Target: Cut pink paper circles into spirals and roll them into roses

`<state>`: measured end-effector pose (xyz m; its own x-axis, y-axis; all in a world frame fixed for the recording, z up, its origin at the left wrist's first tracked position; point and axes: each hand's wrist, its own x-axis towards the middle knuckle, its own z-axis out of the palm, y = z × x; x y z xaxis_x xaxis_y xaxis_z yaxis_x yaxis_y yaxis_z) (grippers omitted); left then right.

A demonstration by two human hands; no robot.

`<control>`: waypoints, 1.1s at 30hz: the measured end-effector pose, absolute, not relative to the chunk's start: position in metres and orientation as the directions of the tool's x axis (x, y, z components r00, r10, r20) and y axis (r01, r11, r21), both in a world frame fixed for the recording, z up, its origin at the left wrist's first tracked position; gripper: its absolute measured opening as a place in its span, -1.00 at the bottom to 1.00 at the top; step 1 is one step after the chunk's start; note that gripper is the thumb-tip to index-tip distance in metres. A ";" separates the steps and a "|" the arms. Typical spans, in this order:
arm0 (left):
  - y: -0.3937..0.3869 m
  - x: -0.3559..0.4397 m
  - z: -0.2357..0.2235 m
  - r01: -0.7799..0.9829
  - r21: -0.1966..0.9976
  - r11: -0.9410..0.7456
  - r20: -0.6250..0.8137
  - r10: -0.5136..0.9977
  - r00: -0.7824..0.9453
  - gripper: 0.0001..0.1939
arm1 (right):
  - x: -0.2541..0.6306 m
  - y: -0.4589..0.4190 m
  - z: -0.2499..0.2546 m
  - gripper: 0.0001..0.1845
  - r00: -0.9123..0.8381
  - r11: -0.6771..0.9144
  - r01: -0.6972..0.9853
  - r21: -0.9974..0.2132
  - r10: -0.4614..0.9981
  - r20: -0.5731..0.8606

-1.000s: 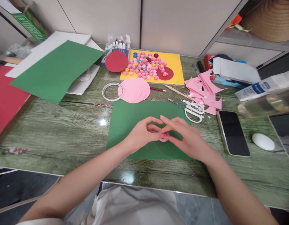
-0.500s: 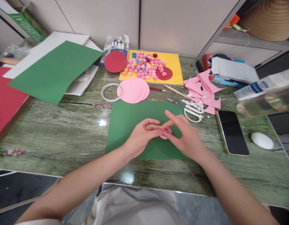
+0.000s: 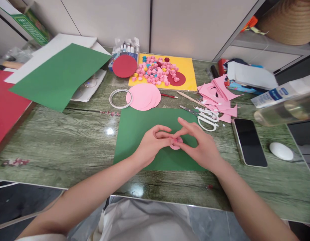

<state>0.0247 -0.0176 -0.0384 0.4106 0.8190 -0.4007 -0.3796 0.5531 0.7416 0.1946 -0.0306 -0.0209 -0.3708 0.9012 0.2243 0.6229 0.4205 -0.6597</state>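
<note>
My left hand (image 3: 151, 144) and my right hand (image 3: 199, 145) meet over a green paper sheet (image 3: 140, 130) in front of me. Between their fingertips sits a small pink rolled paper piece (image 3: 175, 144), pinched from both sides. The fingers of both hands are curled round it. Most of the pink piece is hidden by my fingers.
Behind the sheet lie pink paper circles (image 3: 143, 96), a tape ring (image 3: 120, 98), white scissors (image 3: 206, 119) and pink scraps (image 3: 220, 97). A yellow sheet (image 3: 187, 72) carries several small paper roses. A phone (image 3: 248, 141) and a white oval object (image 3: 281, 151) lie at right; green paper (image 3: 59, 75) at left.
My hands have shifted slightly away from me on the green sheet, and my right fingers have turned a little round the pink piece. Nothing else has moved.
</note>
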 end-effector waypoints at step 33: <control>-0.010 0.016 -0.033 -0.245 0.769 0.591 -0.387 0.735 0.557 -0.64 | 0.200 -0.030 -0.012 -0.22 -0.453 0.415 0.544 -0.729 0.877 0.161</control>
